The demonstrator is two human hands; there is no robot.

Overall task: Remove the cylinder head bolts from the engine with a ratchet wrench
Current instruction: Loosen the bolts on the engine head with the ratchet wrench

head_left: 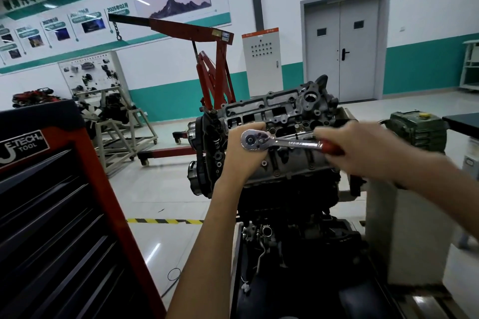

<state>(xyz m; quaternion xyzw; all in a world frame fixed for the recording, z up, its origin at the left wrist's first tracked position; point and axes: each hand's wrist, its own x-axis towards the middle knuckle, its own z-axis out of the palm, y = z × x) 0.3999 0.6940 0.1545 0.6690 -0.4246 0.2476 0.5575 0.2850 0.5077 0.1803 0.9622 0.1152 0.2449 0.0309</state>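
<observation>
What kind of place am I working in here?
Most likely an automotive training workshop: a red engine hoist stands behind the engine, a tool cabinet sits at left, and display boards line the wall.

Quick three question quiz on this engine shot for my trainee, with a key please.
1. Fill in: the hoist behind the engine is ___.
2. True or false: the right hand grips the ratchet by its red handle.
3. The left hand is at: A the hoist; B the ratchet's head; C the right hand.
Key: 1 red; 2 true; 3 B.
</observation>
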